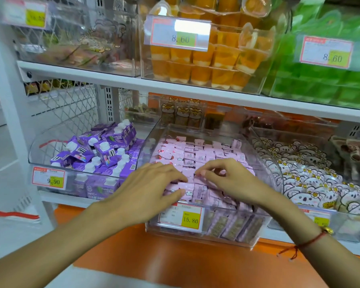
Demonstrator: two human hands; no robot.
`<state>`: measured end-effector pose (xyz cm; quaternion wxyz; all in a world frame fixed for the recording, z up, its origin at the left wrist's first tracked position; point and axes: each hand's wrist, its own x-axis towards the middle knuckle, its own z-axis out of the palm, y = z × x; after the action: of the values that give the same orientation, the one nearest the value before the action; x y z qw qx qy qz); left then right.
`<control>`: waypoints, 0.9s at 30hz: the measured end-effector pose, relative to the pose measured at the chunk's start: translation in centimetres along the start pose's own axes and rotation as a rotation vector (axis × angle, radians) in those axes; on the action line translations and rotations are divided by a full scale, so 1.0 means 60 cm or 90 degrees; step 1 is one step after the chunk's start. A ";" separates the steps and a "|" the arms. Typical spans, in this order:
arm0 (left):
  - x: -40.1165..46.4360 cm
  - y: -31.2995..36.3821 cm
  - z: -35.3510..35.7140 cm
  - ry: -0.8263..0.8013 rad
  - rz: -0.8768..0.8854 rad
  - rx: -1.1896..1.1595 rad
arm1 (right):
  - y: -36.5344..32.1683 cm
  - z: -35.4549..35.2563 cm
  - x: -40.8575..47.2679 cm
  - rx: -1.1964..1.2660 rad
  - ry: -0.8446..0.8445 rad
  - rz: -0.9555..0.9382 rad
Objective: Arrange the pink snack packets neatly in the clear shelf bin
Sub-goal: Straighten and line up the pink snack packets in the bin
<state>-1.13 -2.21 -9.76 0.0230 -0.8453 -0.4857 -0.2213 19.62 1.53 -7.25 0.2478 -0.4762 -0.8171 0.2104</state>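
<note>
A clear shelf bin [264,156] in the middle of the lower shelf holds several pink snack packets [197,154], laid in rough rows, some standing on edge at the front. My left hand [148,186] lies on the front packets with fingers spread and the thumb against a packet's edge. My right hand [227,177] is over the same front row, fingers curled, pinching a pink packet between thumb and fingertips. The packets under both hands are partly hidden.
A bin of purple drink cartons [104,154] stands to the left, a bin of koala-print packets [312,183] to the right. A 15.80 price tag [181,217] hangs on the pink bin's front. Orange jelly cups [212,59] and green packs [330,80] fill the shelf above.
</note>
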 end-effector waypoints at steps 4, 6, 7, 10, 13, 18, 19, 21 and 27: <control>-0.002 0.001 0.002 0.009 -0.008 -0.022 | -0.003 0.007 0.043 -0.118 0.040 0.007; -0.003 0.002 0.002 0.010 -0.008 -0.026 | -0.008 0.015 0.059 -0.194 -0.001 0.017; -0.004 0.002 0.002 0.010 -0.007 -0.025 | -0.011 0.016 0.066 -0.214 -0.024 0.026; -0.006 0.002 0.002 0.010 -0.007 -0.032 | -0.017 0.010 0.082 -0.172 -0.089 0.044; -0.008 0.002 0.002 0.007 -0.005 -0.031 | -0.019 0.003 0.084 -0.049 -0.099 0.063; -0.009 0.005 0.000 0.008 0.000 -0.017 | -0.021 0.017 0.070 0.064 0.022 0.024; -0.009 0.006 0.000 0.008 0.000 -0.017 | -0.022 0.023 0.066 0.069 0.059 0.022; -0.009 0.007 -0.001 0.005 0.003 -0.007 | -0.025 0.031 0.058 0.093 0.171 0.007; -0.012 0.008 -0.004 0.013 0.008 -0.010 | -0.049 -0.006 0.037 0.220 0.518 -0.019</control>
<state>-1.10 -3.11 -9.75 0.0229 -0.8460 -0.4786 -0.2339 16.89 2.19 -4.79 0.6282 -0.4600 -0.6127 0.1354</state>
